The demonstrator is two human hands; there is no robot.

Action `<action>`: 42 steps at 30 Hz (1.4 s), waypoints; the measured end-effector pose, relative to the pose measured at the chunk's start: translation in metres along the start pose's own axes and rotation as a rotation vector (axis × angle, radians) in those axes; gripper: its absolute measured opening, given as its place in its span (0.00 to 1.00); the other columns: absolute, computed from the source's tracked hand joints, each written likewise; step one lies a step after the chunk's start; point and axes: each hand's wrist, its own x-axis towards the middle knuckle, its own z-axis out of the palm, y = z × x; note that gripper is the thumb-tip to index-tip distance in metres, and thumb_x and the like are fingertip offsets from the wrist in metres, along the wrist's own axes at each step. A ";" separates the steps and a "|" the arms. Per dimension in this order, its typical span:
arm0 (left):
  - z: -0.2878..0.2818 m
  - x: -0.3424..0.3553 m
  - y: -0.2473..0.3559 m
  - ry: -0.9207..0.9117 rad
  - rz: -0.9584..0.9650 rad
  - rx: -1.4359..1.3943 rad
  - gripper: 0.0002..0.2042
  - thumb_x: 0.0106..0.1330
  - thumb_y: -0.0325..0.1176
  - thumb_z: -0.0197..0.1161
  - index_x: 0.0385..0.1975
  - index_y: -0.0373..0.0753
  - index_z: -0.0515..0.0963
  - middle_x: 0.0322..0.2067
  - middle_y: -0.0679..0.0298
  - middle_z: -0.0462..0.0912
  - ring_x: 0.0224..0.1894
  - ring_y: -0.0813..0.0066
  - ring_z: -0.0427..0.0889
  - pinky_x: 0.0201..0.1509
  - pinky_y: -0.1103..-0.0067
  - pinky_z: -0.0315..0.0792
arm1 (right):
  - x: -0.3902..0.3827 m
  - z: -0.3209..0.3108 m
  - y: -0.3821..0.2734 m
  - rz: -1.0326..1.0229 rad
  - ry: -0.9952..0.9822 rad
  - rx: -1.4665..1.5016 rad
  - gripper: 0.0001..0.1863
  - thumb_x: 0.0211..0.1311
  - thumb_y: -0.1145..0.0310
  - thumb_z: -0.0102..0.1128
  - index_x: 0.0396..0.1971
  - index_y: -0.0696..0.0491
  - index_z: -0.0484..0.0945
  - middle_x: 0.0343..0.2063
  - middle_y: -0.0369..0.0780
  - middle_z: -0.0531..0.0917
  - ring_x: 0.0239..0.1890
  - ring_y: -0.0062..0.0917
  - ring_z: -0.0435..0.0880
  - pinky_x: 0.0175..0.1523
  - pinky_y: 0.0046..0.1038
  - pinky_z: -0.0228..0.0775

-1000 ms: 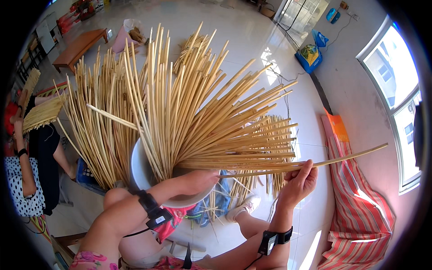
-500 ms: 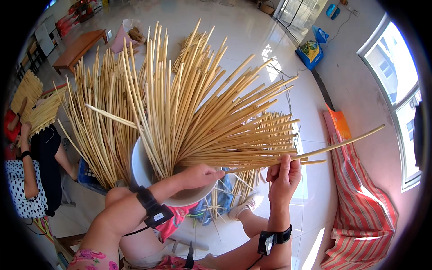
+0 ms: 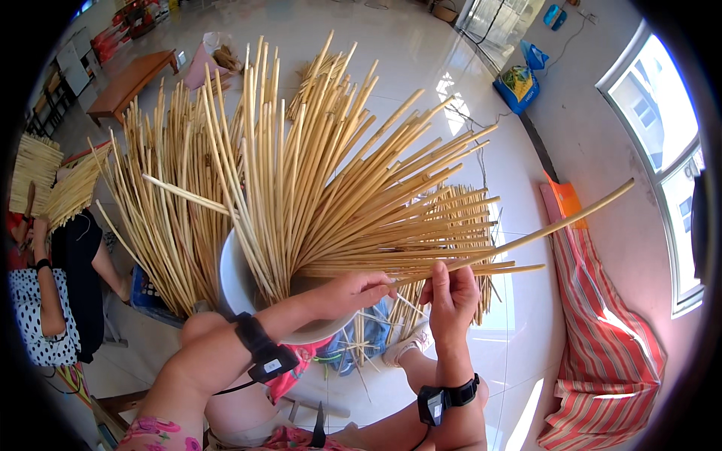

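Observation:
A long straw-coloured stalk runs from my left hand past my right and rises to the right, its far end free. My left hand pinches the stalk's near end between thumb and fingers, in front of the bucket's rim. My right hand grips it a short way along, with thumb and fingertips pressed together. Behind them, a thick fan of similar stalks stands in a pale bucket, leaning out to the right and up. The stalks' lower ends are mostly hidden inside the bucket.
Another dense bundle of stalks stands in a blue crate at left. Beyond it, a person holds woven stalk panels. A striped red cloth hangs at right below a window. A wooden bench stands far left.
My right hand has moved left and slightly down, closer to my left hand. The stalk's free end now points a little more steeply upward. The other person's panel has shifted.

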 end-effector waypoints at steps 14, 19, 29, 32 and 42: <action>-0.012 -0.003 -0.019 -0.068 -0.023 0.354 0.12 0.72 0.37 0.46 0.33 0.36 0.72 0.25 0.61 0.72 0.29 0.69 0.72 0.38 0.75 0.68 | -0.001 0.004 0.010 -0.118 0.092 -0.108 0.10 0.68 0.68 0.51 0.29 0.58 0.74 0.12 0.29 0.68 0.15 0.10 0.61 0.20 0.17 0.52; -0.019 -0.011 -0.030 -0.095 0.041 0.553 0.11 0.70 0.37 0.47 0.34 0.36 0.72 0.29 0.55 0.73 0.38 0.56 0.73 0.46 0.69 0.67 | -0.001 -0.001 0.025 -0.246 0.193 -0.313 0.13 0.71 0.66 0.45 0.28 0.56 0.71 0.11 0.29 0.65 0.13 0.09 0.60 0.17 0.15 0.50; -0.035 -0.025 -0.033 -0.175 -0.304 0.839 0.13 0.68 0.39 0.48 0.37 0.34 0.73 0.37 0.50 0.76 0.43 0.49 0.74 0.48 0.63 0.67 | 0.009 -0.022 0.004 -0.184 0.338 -0.173 0.14 0.72 0.66 0.42 0.27 0.56 0.69 0.10 0.30 0.65 0.11 0.10 0.61 0.16 0.16 0.53; -0.038 -0.020 -0.061 -0.224 -0.333 0.873 0.14 0.68 0.39 0.48 0.40 0.35 0.74 0.40 0.49 0.77 0.43 0.47 0.76 0.47 0.61 0.68 | 0.005 -0.015 0.009 -0.186 0.264 -0.256 0.12 0.71 0.68 0.43 0.27 0.56 0.69 0.10 0.31 0.67 0.11 0.11 0.64 0.17 0.17 0.55; -0.060 -0.033 -0.135 -0.084 -0.791 0.942 0.26 0.64 0.39 0.54 0.55 0.25 0.63 0.48 0.39 0.74 0.51 0.48 0.75 0.55 0.66 0.68 | -0.009 0.018 0.038 -0.173 -0.329 -0.617 0.05 0.60 0.73 0.56 0.35 0.56 0.76 0.26 0.48 0.80 0.30 0.46 0.80 0.35 0.37 0.74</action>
